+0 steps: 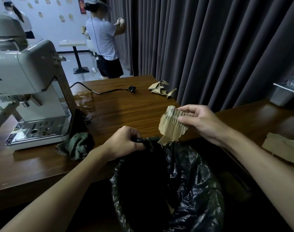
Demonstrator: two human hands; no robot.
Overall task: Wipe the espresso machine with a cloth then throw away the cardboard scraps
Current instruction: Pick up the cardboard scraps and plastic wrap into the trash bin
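Head view: the left hand (126, 141) has its grip curled round the rim of the black bin bag (193, 173), beside the surface (122, 108) edge. The right hand (203, 123) has its grip pinching a torn cardboard scrap (173, 126) just over the bag's mouth. The espresso machine (34, 91) stands at left on the surface, with the green cloth (76, 146) bunched against its base. Crumpled scraps (161, 89) lie at the far edge, and a flat piece (281, 149) lies at right.

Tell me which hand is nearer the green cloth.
Left. The left hand grips the bag just beside the cloth; the right hand holds a scrap farther right.
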